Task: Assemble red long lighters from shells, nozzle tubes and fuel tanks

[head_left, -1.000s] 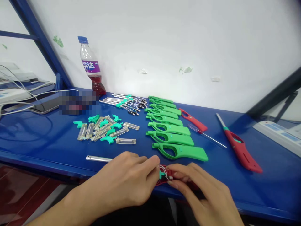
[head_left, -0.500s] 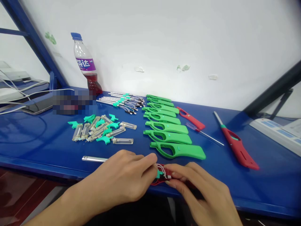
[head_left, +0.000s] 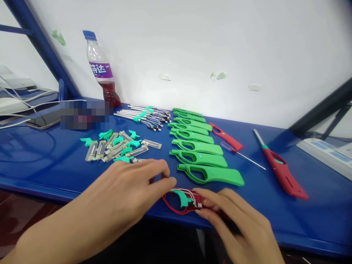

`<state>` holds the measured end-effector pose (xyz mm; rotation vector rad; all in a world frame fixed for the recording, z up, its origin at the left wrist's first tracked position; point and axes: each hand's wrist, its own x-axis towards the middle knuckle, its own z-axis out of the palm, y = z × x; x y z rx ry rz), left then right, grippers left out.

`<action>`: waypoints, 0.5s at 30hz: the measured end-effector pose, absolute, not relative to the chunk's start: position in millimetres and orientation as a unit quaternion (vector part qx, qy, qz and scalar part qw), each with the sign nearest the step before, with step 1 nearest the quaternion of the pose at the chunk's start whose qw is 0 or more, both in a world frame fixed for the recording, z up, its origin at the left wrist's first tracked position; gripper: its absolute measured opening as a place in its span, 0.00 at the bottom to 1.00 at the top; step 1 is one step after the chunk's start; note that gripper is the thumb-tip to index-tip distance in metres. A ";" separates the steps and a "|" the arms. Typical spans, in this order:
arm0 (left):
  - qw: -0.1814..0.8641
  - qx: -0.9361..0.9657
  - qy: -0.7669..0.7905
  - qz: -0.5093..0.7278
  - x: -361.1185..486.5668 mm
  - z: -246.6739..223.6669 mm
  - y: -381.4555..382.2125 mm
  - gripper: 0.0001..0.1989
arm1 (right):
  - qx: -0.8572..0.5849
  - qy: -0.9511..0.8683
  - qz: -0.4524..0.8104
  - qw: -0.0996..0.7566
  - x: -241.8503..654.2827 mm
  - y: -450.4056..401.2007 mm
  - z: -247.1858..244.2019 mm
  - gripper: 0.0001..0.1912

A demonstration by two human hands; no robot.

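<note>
My right hand grips the red lighter shell half at its handle end, thumb below and fingers above. Inside the shell sit a green trigger, white wires and a black part with a white tip. My left hand is off the shell, just up and left of it. Its thumb and index finger are bent with a gap between them, and nothing shows in them. Beyond this hand lies a pile of clear fuel tanks and green triggers, partly covered by the hand.
Green lighter shells lie in a column mid-table. Metal lighter rods with wires are behind. To the right are a red shell, a screwdriver and a red lighter. A bottle and power strip stand further out.
My left hand has let go of the trigger area and moved up and left, uncovering the shell's front loop. My right hand keeps its hold. The view has shifted slightly.
</note>
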<state>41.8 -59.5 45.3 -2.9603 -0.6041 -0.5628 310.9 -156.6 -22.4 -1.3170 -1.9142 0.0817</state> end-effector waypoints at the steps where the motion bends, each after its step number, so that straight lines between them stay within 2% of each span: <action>1: 0.023 -0.962 -0.205 -0.180 40.2 45.0 -58.8 0.21 | -0.519 -0.758 0.020 0.394 310.6 -156.6 -22.1 0.14; 7: -0.040 -0.965 -0.241 -0.099 45.7 33.3 -62.8 0.18 | -0.508 -0.772 -0.003 0.382 308.7 -153.4 -20.0 0.14; 15: -0.025 -0.964 -0.240 -0.115 54.3 24.1 -65.5 0.18 | -0.500 -0.777 -0.017 0.382 308.4 -152.8 -19.4 0.12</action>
